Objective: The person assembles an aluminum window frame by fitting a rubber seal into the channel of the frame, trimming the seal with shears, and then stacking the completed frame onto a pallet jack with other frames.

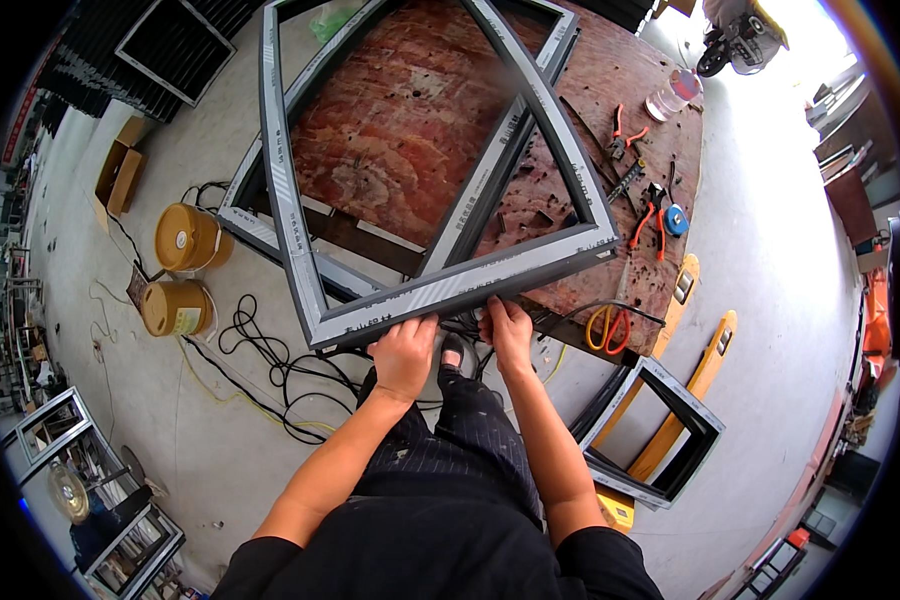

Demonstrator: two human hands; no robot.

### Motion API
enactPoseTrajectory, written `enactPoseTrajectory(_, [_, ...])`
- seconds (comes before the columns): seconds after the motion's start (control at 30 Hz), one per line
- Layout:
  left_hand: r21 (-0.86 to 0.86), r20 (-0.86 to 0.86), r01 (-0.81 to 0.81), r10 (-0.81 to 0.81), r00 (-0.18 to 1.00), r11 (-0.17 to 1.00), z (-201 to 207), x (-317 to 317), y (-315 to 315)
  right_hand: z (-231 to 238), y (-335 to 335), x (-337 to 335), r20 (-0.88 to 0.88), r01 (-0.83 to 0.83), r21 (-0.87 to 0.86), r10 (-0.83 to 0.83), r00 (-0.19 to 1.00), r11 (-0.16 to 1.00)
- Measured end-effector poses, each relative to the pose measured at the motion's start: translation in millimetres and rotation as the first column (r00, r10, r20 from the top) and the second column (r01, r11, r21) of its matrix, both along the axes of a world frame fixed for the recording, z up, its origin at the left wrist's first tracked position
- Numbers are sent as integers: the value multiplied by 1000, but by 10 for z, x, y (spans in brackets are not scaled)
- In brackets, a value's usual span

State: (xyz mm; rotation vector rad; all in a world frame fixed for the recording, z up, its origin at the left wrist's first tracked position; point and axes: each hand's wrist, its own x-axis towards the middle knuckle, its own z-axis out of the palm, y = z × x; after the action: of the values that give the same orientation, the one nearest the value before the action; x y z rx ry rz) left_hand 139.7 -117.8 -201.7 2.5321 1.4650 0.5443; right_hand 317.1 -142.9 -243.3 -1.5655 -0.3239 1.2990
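A grey window frame [450, 285] with dark edges lies tilted over the work table, its near bar toward me. It rests across another grey frame [475, 190] beneath it. My left hand [406, 355] is closed on the near bar, left of its middle, with the fingers partly hidden at the edge. Farther right along that bar, my right hand [508, 332] is closed too, thumb and fingers pinched together at the bar's outer edge. What lies between those fingertips is too dark and small to make out.
The worn reddish table [370, 150] bears orange-handled pliers [653, 222], scissors [608, 328], a blue tape measure [676, 220] and a plastic bottle [673, 95]. Yellow buckets [185, 237] and black cables [280, 350] are on the left floor. Smaller frames [705, 425] lean near yellow forks [715, 360] at right.
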Motion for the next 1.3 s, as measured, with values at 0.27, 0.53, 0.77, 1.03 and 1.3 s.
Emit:
enactPoseTrajectory(0.27, [19,50,-19,18,999,1000,-11,52,9,-56,-9,-57,-80,120,110,-111,991,987])
enactPoseTrajectory(0.53, [77,-17,39,-38,999,996,15,223,55,-125,-29,50,-159,205,95,-188,969,974])
enactPoseTrajectory(0.77, [11,-86,15,-14,996,1000,33,324,37,-26,-30,-54,-149,143,93,-128,981,985])
enactPoseTrajectory(1.03, [73,19,43,-44,999,996,64,104,-44,144,64,13,-123,188,-86,-197,973,978])
enactPoseTrajectory(1.3, [71,75,24,-30,997,997,48,-306,-38,172,126,-71,-67,308,-79,-313,947,948])
